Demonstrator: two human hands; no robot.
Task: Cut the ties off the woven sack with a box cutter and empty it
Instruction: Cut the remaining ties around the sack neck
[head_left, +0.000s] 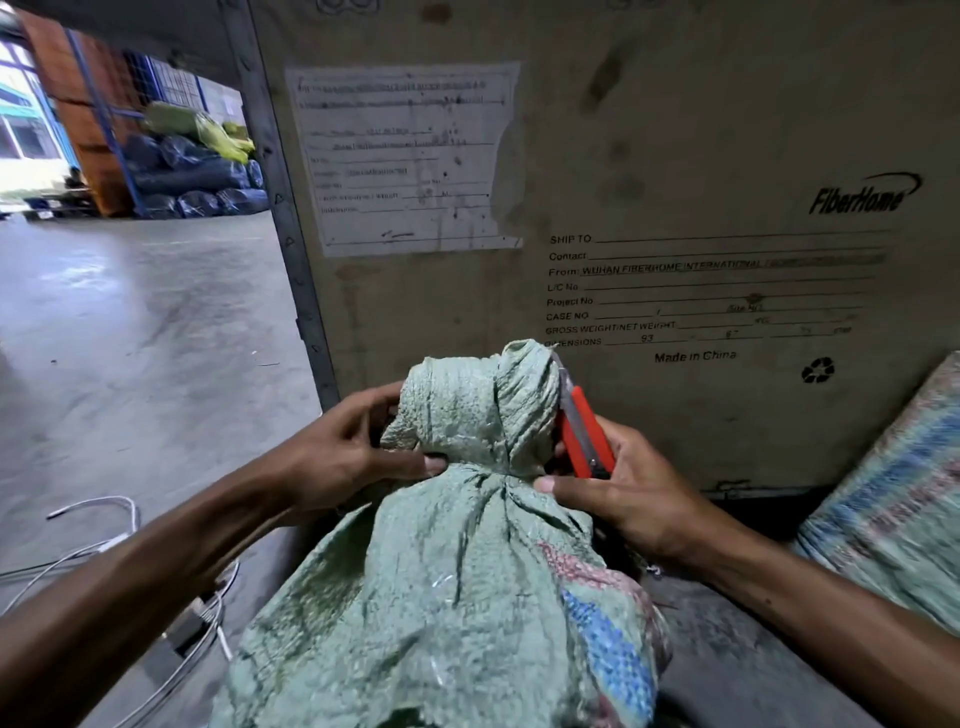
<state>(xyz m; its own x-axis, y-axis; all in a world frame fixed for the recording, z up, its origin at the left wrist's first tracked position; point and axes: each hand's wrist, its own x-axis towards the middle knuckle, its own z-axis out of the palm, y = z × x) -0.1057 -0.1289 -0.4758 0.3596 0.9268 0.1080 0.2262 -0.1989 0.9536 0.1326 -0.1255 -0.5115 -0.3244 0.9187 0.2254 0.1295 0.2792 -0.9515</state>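
Green woven sack (457, 582): stood upright at centre foreground, against a large crate (649, 208), neck gathered and cinched under a bunched topknot. Left hand (337, 447): clasped the neck's left side, thumb pressed at the cinch. Right hand (623, 493): gripped a red box cutter (584, 431), its tip set against the topknot's right side. Second sack (893, 499): leaned at right. Pale cables (104, 545): lay on the concrete floor (130, 312), left.

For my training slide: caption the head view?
Left hand grips green sack's tied neck; right hand holds red box cutter against it.
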